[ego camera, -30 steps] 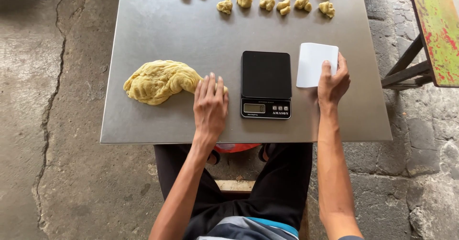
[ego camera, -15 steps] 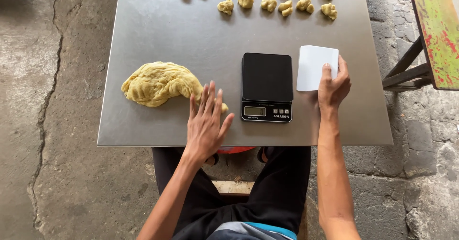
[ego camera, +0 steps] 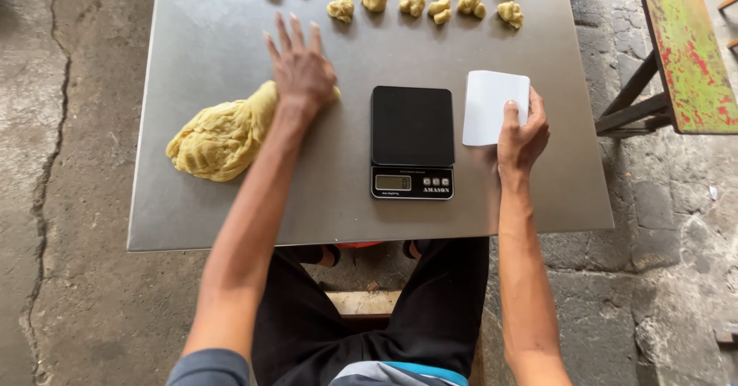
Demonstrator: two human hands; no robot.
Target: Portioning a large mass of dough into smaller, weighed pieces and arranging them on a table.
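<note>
A small, rough food-preparation workshop is suggested: a bare metal surface (ego camera: 200,40) is set on a cracked concrete floor (ego camera: 54,201), a large yellow dough mass (ego camera: 219,136) and rows of portioned dough pieces (ego camera: 411,1) are laid out beside a black digital scale (ego camera: 411,128)

A black scale (ego camera: 412,141) sat on the steel table (ego camera: 207,32), its platform bare. Small dough lumps (ego camera: 415,3) lay in two rows along the far edge. To the right stood a bench (ego camera: 684,55) with worn green and red paint. The concrete floor (ego camera: 61,163) below was cracked on the left, and rougher stone (ego camera: 676,224) showed on the right.
</note>
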